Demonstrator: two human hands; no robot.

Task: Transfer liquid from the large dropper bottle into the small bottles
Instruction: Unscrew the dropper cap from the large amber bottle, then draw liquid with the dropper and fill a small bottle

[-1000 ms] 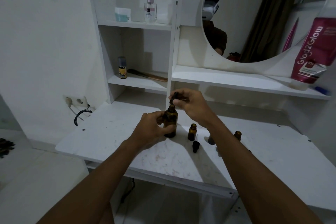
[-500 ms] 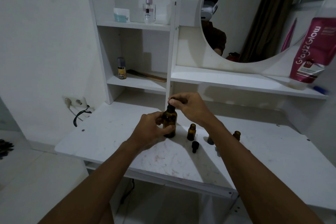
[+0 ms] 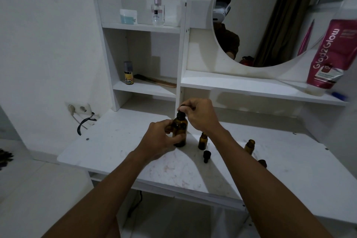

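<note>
the white table top (image 3: 108, 149) spreads wide to both sides of the grip. its front edge runs below the wrists, and its left edge lies well out from the left hand, with bare surface between. behind the grip a white shelf unit (image 3: 143, 27) rises. its upright divider stands just behind the right hand's knuckles, so room is tight there. a round mirror (image 3: 270, 15) hangs above and to the right, over a long shelf (image 3: 251, 85) that carries a red tube (image 3: 328, 54) far right of the grip.

the left hand (image 3: 160, 141) is wrapped around the body of the large dropper bottle (image 3: 180, 131), which stands upright on the table. the right hand (image 3: 201, 114) comes over the top and pinches the bottle's black dropper cap (image 3: 181, 112) between thumb and fingertips.

just right of the held bottle, under the right wrist, one small bottle (image 3: 202, 141) stands open. a loose black dropper (image 3: 206, 156) lies on the table in front of it, apart from it. a second small bottle (image 3: 249, 146) stands beyond the right forearm, well apart from the grip, with a dark item beside it too hidden to tell.
</note>
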